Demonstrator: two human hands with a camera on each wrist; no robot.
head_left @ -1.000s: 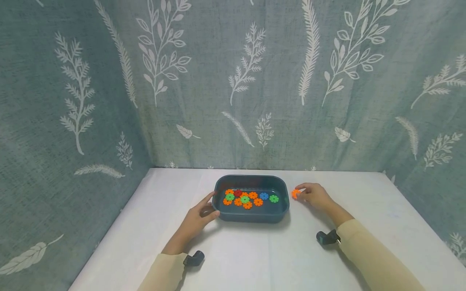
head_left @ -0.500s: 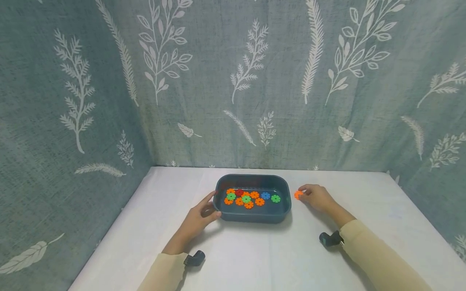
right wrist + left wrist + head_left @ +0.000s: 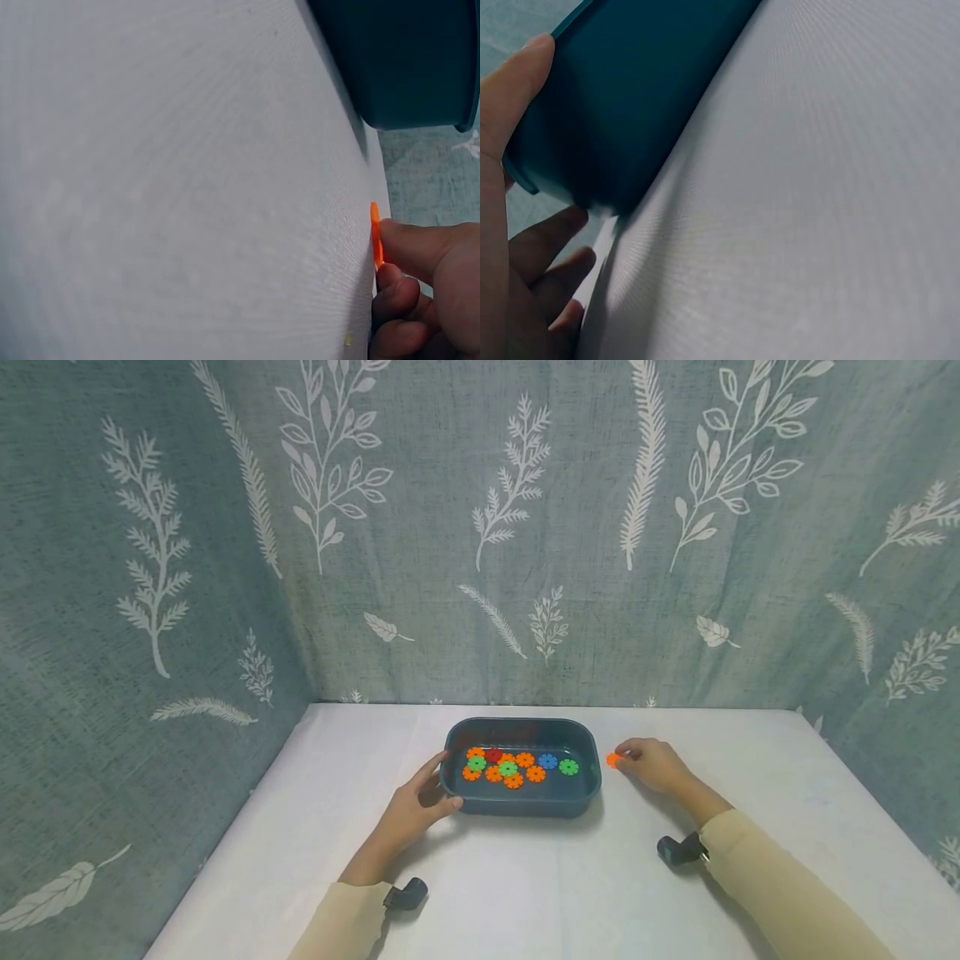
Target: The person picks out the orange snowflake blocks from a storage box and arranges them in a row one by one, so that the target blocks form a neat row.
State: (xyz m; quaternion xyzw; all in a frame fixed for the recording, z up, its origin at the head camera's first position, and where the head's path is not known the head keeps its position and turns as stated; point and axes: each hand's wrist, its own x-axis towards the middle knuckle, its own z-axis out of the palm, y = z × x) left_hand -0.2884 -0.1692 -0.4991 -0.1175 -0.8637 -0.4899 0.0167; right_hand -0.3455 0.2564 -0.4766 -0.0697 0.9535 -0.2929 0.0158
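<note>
My left hand (image 3: 411,814) holds the near left corner of a dark teal plastic tub (image 3: 525,807). In the left wrist view its thumb (image 3: 529,71) presses the tub's wall near the rim, and the other fingers are spread past the end. Just right of the tub, my right hand (image 3: 651,766) pinches an orange notched disc (image 3: 612,760) close over the table. The right wrist view shows this disc (image 3: 376,234) edge-on at the thumb tip, with the remaining fingers curled. Several orange, green, red and blue discs, among them a blue disc (image 3: 548,762), lie inside the tub.
A white cloth (image 3: 517,885) covers the table. Patterned blue-green curtains (image 3: 435,527) rise along its back and sides. Small dark cameras, such as the right wrist camera (image 3: 678,850), stick out beneath both sleeves.
The left thumb has slid slightly right along the tub's front. The right hand's fingers cover more of the orange disc, which stays beside the tub. The head view has shifted a little.
</note>
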